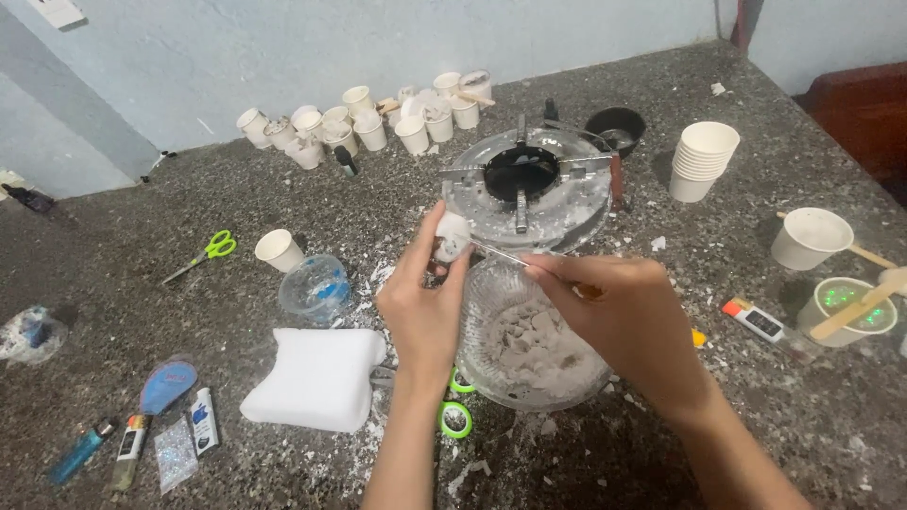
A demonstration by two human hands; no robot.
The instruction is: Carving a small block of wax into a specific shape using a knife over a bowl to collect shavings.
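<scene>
My left hand (422,297) grips a small white plaster lump (452,236) between thumb and fingers, held just above the rim of a clear glass bowl (487,293). My right hand (624,316) holds a thin metal blade (501,253) whose tip touches the lump. The bowl holds grey-white broken chips and powder (534,345). Behind the hands stands a round metal gas burner (524,184) dusted with white.
A white foam block (316,378) lies to the left, beside green-handled scissors (456,401). Several small white paper cups (368,123) line the back wall; a cup stack (701,159) stands at right. Other green scissors (210,250), lighters (80,451) and a stick-stirred cup (846,307) surround them.
</scene>
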